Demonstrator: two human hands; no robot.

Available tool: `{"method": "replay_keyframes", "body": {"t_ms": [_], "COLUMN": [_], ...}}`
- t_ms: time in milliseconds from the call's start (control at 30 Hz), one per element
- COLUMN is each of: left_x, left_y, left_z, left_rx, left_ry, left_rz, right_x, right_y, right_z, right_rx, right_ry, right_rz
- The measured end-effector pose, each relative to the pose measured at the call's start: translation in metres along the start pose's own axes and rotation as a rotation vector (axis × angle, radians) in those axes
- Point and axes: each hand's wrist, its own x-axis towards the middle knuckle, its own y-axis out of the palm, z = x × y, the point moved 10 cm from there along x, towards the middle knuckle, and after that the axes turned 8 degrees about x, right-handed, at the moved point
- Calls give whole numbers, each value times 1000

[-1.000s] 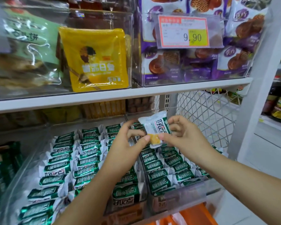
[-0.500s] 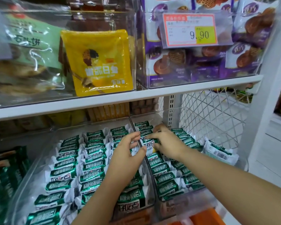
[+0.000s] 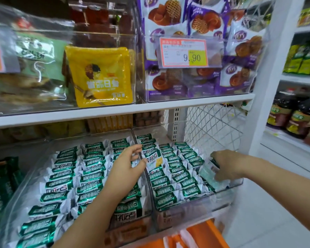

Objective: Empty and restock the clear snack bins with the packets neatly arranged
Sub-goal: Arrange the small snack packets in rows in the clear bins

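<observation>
We saw a white shelf (image 3: 97,114) carrying two clear bins (image 3: 237,183) packed with green packets (image 3: 170,187). Our left hand (image 3: 127,167) hovered open between them. Our right hand (image 3: 225,165) gripped one blurred packet (image 3: 208,172) at the right bin's three o'clock edge, its print unreadable.

Upper shelf (image 3: 115,113) is overhanging both bins and capping headroom, so reach is coming from the front. Wire mesh (image 3: 213,126) is walling off the right side. Packets (image 3: 89,178) are filling left bin (image 3: 25,185) and right bin (image 3: 195,213), with bare floor showing only along the back. Right hand (image 3: 225,165), gripping a packet (image 3: 208,171), is occupying the front-right corner.
</observation>
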Motion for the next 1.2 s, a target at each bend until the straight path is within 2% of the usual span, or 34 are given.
{"method": "replay_keyframes", "body": {"t_ms": [167, 267, 333, 400, 467, 667, 767, 900, 1000, 1133, 1200], "left_x": [-2, -3, -10, -22, -35, -62, -71, -83, -91, -102, -107], "left_y": [1, 0, 3, 12, 25, 56, 57, 48, 38, 28, 24], "left_z": [-7, -15, -33, -55, -71, -84, -83, -81, -80, -77, -76], "left_rx": [141, 332, 542, 600, 454, -300, -503, -600, -541, -434, -371], "left_ry": [-4, -1, 87, 184, 185, -147, -235, -273, -272, -238, -226], "left_rz": [75, 109, 79, 57, 99, 268, 266, 212, 179, 142, 125], "right_x": [-3, -7, -11, -21, -35, -78, -95, -114, -123, -140, -143], "right_y": [4, 8, 3, -11, -26, -37, -41, -45, -42, -37, -28], "right_z": [9, 15, 15, 18, 27, 47, 51, 58, 55, 51, 50], "right_rx": [182, 363, 477, 585, 675, 949, 998, 1146, 1338, 1328, 1333], "right_ry": [-36, -65, -79, -120, -194, -318, -383, -504, -544, -534, -502], "right_rz": [-77, -84, -141, -234, -330, -603, -676, -637, -590, -642, -605]}}
